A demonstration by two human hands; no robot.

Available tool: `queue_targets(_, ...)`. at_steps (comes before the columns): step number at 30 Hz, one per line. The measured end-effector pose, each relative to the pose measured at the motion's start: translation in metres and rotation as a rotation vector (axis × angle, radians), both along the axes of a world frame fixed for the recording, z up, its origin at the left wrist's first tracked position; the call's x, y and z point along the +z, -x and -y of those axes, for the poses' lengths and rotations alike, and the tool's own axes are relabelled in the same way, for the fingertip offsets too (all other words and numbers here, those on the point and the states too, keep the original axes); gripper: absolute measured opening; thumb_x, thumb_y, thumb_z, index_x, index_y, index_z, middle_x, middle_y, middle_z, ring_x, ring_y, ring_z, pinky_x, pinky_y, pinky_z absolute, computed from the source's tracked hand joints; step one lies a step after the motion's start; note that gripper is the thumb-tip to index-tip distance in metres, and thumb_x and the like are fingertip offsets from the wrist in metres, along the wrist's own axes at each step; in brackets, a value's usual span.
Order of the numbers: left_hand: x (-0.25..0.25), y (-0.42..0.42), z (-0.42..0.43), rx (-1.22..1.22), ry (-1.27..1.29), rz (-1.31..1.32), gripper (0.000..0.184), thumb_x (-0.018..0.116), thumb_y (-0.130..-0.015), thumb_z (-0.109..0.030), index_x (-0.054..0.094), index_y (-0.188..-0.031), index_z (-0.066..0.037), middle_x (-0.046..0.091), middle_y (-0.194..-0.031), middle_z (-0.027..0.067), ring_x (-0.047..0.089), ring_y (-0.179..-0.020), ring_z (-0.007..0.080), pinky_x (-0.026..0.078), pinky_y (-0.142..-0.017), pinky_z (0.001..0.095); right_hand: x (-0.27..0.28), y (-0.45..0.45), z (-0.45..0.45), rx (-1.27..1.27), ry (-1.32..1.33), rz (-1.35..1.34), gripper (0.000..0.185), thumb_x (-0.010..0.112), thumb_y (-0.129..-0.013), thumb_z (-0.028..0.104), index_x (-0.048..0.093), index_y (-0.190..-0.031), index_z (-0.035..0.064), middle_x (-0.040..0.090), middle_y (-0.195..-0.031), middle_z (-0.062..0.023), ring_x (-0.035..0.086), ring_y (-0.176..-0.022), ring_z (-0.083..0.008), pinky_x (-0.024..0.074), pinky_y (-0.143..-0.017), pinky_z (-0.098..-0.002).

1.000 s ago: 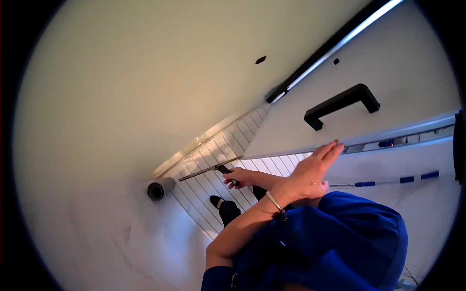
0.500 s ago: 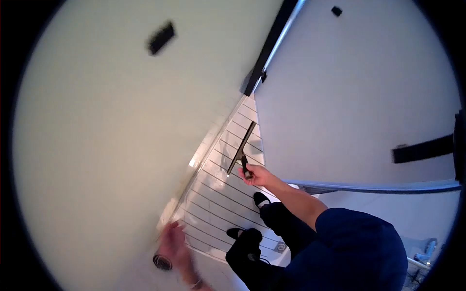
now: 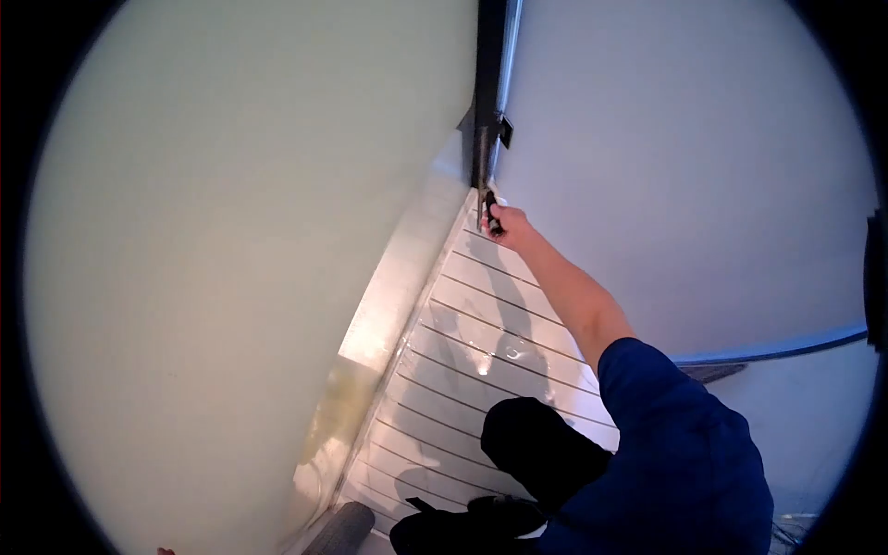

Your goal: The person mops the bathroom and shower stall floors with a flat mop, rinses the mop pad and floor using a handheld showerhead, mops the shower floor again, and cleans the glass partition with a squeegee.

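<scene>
My right hand (image 3: 507,228) is closed around the dark handle of a squeegee (image 3: 491,203). Its long thin blade stands nearly upright against the lower end of the dark vertical frame (image 3: 487,74), in the corner where two panels meet. Only a fingertip of my left hand (image 3: 166,551) shows at the bottom left edge, next to the pale panel (image 3: 231,277); whether it holds anything is hidden.
A bluish panel (image 3: 684,185) stands to the right, with a dark fitting (image 3: 506,131) near the corner. The white floor (image 3: 481,324) has dark lines and wet-looking shiny spots. A grey cylindrical object (image 3: 342,530) is at the bottom, beside my dark-clothed legs.
My right hand has carried the squeegee away from me, up to the corner by the dark frame. My left hand has gone almost out of view. The camera view has turned and shifted.
</scene>
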State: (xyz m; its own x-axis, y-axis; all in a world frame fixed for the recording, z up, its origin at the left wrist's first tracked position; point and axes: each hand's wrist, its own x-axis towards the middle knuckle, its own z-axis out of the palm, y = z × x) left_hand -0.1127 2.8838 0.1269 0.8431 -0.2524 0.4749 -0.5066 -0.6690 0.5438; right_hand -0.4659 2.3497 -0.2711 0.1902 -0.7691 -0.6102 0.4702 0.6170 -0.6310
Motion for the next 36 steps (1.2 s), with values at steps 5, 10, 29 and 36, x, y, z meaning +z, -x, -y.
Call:
queue_targets(5,-0.008,0.0,-0.008,0.054,-0.03,0.109,0.025,0.055,-0.087,-0.022,0.059,-0.074,-0.001,0.055,-0.06,0.0055,0.043,-0.05,0.0111,0.037,-0.046,0.0251,-0.021,-0.002,0.068,-0.058,0.115,0.065,0.015,0.05,-0.088,0.018,0.051,-0.09,0.0025,0.056,-0.078,-0.0101,0.057,-0.065,-0.022,0.0496,-0.051,-0.0322)
queue_targets(10,-0.003,0.006,0.005,0.07,0.008,0.078,0.029,0.056,-0.086,-0.024,0.057,-0.068,-0.002,0.053,-0.057,0.0054,0.041,-0.049,0.0107,0.035,-0.045,0.0252,-0.038,-0.018,0.107,0.065,0.215,-0.072,0.013,0.047,-0.089,0.017,0.049,-0.089,0.0036,0.054,-0.079,-0.0086,0.056,-0.066,-0.0222,0.0504,-0.053,-0.0337)
queue_targets(29,0.008,-0.02,0.036,0.024,-0.154,0.103,0.032,0.056,-0.085,-0.034,0.046,-0.063,-0.012,0.033,-0.05,-0.0068,0.026,-0.044,0.0007,0.018,-0.041,0.018,-0.05,-0.292,-0.398,0.654,0.046,0.083,0.014,0.054,-0.083,0.006,0.046,-0.095,0.0046,0.055,-0.085,-0.005,0.058,-0.077,-0.014,0.052,-0.067,-0.0284)
queue_targets(36,-0.01,-0.025,0.013,-0.019,-0.096,0.193,0.036,0.055,-0.085,-0.039,0.046,-0.061,-0.013,0.032,-0.051,-0.0069,0.025,-0.045,0.0021,0.019,-0.042,0.0197,-0.057,-0.316,-0.514,0.974,0.52,-0.411,0.042,0.068,-0.069,0.02,0.039,-0.092,-0.0003,0.055,-0.077,-0.0163,0.058,-0.073,-0.0285,0.0458,-0.063,-0.0386)
